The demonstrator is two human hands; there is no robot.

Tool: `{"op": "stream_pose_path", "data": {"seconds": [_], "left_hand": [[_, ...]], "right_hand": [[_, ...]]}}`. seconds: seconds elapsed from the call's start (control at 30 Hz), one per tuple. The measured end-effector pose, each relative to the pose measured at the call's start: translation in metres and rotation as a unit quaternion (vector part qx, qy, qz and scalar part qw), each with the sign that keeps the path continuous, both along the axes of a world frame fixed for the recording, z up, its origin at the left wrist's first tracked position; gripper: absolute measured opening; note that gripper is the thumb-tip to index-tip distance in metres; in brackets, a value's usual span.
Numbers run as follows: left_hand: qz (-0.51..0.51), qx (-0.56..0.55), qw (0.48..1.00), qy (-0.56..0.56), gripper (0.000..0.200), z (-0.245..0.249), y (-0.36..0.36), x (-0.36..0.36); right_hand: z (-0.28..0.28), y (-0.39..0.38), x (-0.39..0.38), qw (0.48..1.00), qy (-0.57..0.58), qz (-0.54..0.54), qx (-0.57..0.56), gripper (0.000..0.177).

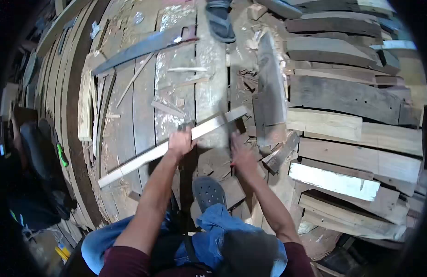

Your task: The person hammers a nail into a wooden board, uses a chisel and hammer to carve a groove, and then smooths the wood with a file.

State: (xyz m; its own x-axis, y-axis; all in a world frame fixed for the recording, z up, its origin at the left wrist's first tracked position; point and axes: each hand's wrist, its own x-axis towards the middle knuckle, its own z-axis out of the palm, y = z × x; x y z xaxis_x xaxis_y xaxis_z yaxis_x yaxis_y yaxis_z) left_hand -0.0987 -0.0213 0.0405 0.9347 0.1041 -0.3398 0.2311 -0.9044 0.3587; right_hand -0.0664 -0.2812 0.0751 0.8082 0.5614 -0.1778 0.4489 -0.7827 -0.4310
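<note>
A pale wooden strip (146, 154) lies slantwise across the work spot, its right end raised on a dark block. My left hand (181, 142) is closed around it near the middle, thumb and fingers over its edge. My right hand (242, 154) is closed just below the strip's right end, on a dark bladed tool (225, 121) smeared by motion. A bit of red shows at the fist; the blade overlaps the strip in this view. I cannot tell the tool's exact kind. My grey clog (209, 193) stands below the strip.
A handsaw (144, 51) lies on the plank floor (144, 111) ahead. Wood chips and offcuts are scattered around. A grey board (270, 87) stands right of the strip. Cut timbers (345, 97) line the right side; long beams (71, 87) run at left. A person's sandalled foot (220, 23) is at the top.
</note>
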Motion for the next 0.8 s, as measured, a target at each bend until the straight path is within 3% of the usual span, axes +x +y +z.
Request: {"op": "stream_pose_path", "data": {"seconds": [0.03,0.07,0.13,0.2,0.23,0.3,0.37,0.47,0.5,0.6,0.67,0.73,0.8], "left_hand": [[0.007,0.011,1.000,0.027,0.047,-0.003,0.002,-0.001],[0.010,-0.008,0.999,0.046,0.060,-0.018,0.005,-0.001],[0.009,0.018,0.999,0.033,0.061,-0.011,0.003,0.000],[-0.003,0.006,0.999,0.037,0.062,-0.005,0.010,0.007],[-0.002,0.001,0.999,0.041,0.063,-0.006,0.012,0.008],[0.008,0.004,0.998,0.058,0.062,-0.005,0.013,0.008],[0.012,0.017,0.998,0.053,0.057,0.001,0.011,0.009],[0.010,0.014,0.998,0.068,0.056,0.008,0.010,0.013],[0.016,0.006,0.998,0.062,0.056,0.006,0.010,0.012],[0.018,-0.009,0.998,0.051,0.072,-0.010,0.014,0.008],[0.010,-0.010,0.999,0.032,0.072,-0.006,0.013,0.010],[0.020,-0.021,0.999,0.036,0.070,0.000,0.013,0.009],[0.016,-0.004,0.997,0.069,0.065,0.001,0.011,0.009]], "right_hand": [[-0.004,-0.002,0.011,0.999,-0.037,-0.023,0.012,0.065],[-0.006,-0.003,0.009,0.998,-0.060,-0.033,0.016,0.065],[0.001,-0.009,0.001,0.998,-0.052,-0.001,-0.044,0.065],[0.013,-0.006,-0.006,0.981,0.021,0.098,-0.165,0.065],[0.026,-0.003,0.016,0.993,-0.004,-0.002,-0.115,0.067],[0.022,0.001,0.019,0.998,-0.022,-0.030,-0.054,0.068],[0.025,0.001,0.012,0.998,-0.018,-0.033,-0.054,0.067],[0.037,0.000,0.013,0.988,0.014,0.030,-0.152,0.064],[0.029,-0.004,0.037,0.974,0.100,-0.107,-0.172,0.066],[0.012,-0.006,-0.013,0.992,-0.019,0.050,-0.116,0.063],[0.025,-0.003,-0.015,0.991,-0.026,0.073,-0.110,0.059],[0.020,-0.013,0.018,0.994,0.002,-0.004,-0.111,0.060],[0.019,-0.005,-0.011,0.991,0.028,0.045,-0.125,0.060]]}}
